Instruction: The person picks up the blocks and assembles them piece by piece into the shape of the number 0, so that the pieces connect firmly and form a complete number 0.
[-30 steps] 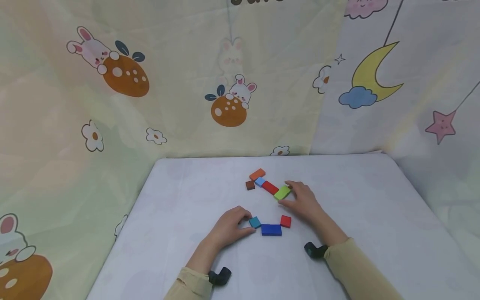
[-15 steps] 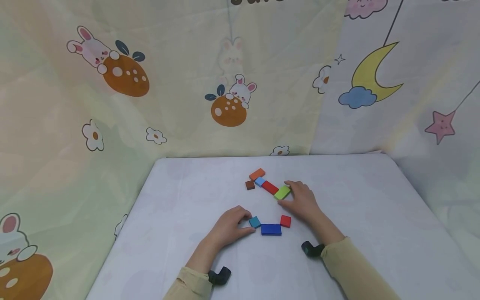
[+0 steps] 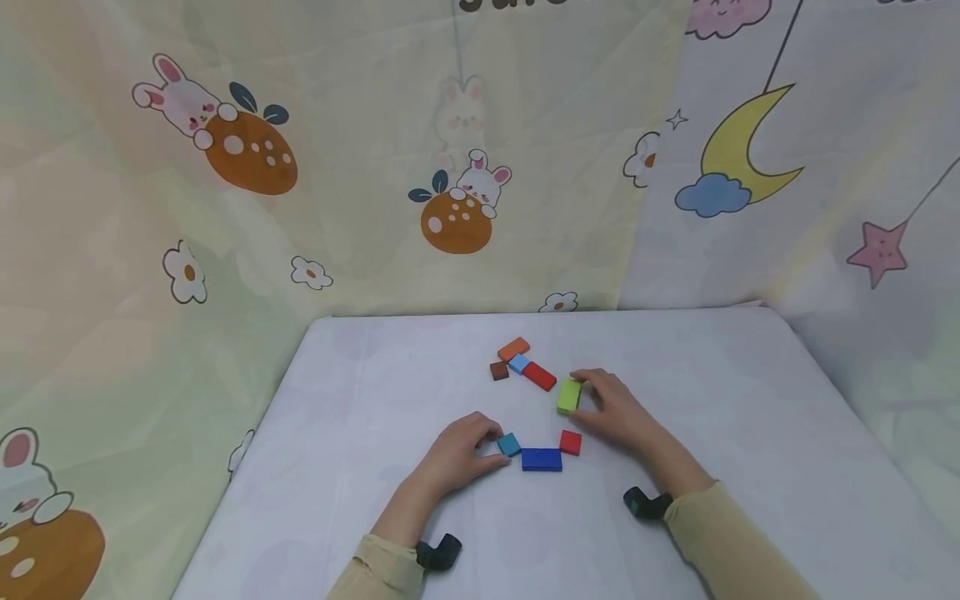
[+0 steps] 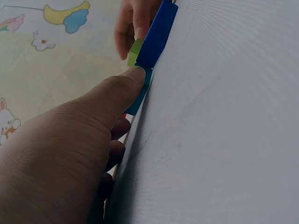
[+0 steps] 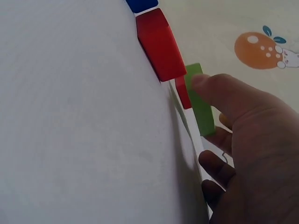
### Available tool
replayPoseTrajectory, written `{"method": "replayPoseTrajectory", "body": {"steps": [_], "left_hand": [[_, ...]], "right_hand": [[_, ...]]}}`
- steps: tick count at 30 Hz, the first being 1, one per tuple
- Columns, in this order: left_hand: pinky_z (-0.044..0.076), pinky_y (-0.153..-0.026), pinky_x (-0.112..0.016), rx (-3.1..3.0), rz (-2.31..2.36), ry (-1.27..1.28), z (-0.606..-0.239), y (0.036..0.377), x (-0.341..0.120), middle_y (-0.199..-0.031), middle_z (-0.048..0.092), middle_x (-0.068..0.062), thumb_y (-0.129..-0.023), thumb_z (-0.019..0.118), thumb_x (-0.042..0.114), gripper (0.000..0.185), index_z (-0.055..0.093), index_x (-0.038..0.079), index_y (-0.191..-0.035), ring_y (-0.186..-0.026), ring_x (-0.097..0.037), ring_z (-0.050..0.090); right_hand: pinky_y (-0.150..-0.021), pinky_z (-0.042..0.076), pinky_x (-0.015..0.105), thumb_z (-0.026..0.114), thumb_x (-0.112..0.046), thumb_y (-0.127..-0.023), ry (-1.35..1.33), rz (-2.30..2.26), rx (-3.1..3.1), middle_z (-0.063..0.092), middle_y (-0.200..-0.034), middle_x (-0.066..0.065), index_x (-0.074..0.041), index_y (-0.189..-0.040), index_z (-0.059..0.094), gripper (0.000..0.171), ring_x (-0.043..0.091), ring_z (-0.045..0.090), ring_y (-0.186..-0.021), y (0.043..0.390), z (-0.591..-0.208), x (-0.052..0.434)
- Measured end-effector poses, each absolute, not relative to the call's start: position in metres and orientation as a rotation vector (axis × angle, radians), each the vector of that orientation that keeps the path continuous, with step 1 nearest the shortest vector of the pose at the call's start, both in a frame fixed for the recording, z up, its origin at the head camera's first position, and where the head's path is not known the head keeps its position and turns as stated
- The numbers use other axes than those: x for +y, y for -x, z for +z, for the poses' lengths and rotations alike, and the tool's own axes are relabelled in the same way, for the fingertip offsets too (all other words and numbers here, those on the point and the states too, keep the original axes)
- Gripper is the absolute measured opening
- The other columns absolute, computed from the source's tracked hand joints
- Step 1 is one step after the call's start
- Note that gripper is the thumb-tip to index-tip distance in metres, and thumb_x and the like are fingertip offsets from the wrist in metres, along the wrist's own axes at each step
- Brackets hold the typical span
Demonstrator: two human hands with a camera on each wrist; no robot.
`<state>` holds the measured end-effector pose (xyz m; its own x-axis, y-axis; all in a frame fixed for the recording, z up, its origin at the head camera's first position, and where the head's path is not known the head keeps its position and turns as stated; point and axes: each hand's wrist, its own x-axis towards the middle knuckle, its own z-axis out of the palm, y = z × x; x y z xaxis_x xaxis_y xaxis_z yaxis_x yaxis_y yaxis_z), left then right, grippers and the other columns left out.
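Observation:
In the head view my right hand [image 3: 618, 410] pinches a lime-green block [image 3: 568, 396] between thumb and fingers, just right of a red oblong block [image 3: 540, 377]. The right wrist view shows the thumb on the green block's [image 5: 200, 100] near face. My left hand [image 3: 456, 454] has thumb and forefinger at either side of a small teal block [image 3: 509, 445]. This teal block sits at the left end of a dark blue oblong block [image 3: 542, 460]. A red square block [image 3: 571, 442] meets the blue one's upper right corner.
Beyond the hands, a light blue block [image 3: 519, 363] joins the red oblong to an orange block [image 3: 513, 348], with a brown block [image 3: 499, 371] beside them. A white-covered table [image 3: 375, 383] bears everything. Printed cloth [image 3: 360, 167] hangs behind it.
My right hand has drawn the green block away from the red oblong's end, turning it more upright in the head view and shifting it toward me. The left hand stays put.

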<state>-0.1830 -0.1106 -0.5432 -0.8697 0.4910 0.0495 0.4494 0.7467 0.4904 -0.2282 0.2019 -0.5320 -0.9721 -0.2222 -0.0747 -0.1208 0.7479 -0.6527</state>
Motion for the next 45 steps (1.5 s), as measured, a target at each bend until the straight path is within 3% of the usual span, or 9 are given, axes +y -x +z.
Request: {"method": "replayPoseTrajectory", "body": {"steps": [6, 12, 26, 45], "left_hand": [[0.052, -0.094, -0.031, 2.860, 0.782, -0.778, -0.544, 0.183, -0.112, -0.105, 0.061, 0.016, -0.087, 0.068, 0.056, 0.038, 0.063, 0.030, -0.115, -0.099, -0.004, 0.056], [0.051, -0.094, -0.030, 2.861, 0.776, -0.778, -0.543, 0.183, -0.111, -0.105, 0.061, 0.016, -0.087, 0.068, 0.056, 0.038, 0.063, 0.030, -0.114, -0.099, -0.003, 0.057], [0.051, -0.095, -0.031, 2.855, 0.767, -0.756, -0.541, 0.182, -0.111, -0.105, 0.061, 0.015, -0.086, 0.068, 0.057, 0.040, 0.064, 0.029, -0.114, -0.099, -0.004, 0.057], [0.051, -0.095, -0.030, 2.847, 0.763, -0.742, -0.540, 0.182, -0.110, -0.105, 0.061, 0.015, -0.086, 0.068, 0.057, 0.040, 0.064, 0.029, -0.115, -0.100, -0.004, 0.057]], "right_hand": [[-0.106, 0.044, 0.057, 0.077, -0.041, -0.083, 0.331, -0.993, 2.755, 0.045, -0.148, 0.004, -0.034, -0.143, 0.045, 0.068, 0.031, 0.043, -0.134, 0.224, -0.530, 0.207], [-0.101, 0.048, 0.054, 0.077, -0.042, -0.083, 0.375, -0.962, 2.758, 0.052, -0.136, 0.003, -0.036, -0.140, 0.047, 0.064, 0.027, 0.048, -0.126, 0.222, -0.532, 0.210], [-0.095, 0.051, 0.049, 0.078, -0.040, -0.083, 0.401, -0.937, 2.773, 0.054, -0.126, 0.000, -0.037, -0.140, 0.049, 0.064, 0.022, 0.047, -0.119, 0.217, -0.534, 0.209], [-0.099, 0.049, 0.051, 0.077, -0.041, -0.083, 0.464, -0.916, 2.783, 0.053, -0.132, -0.001, -0.036, -0.140, 0.050, 0.063, 0.022, 0.046, -0.124, 0.215, -0.536, 0.213]]}}
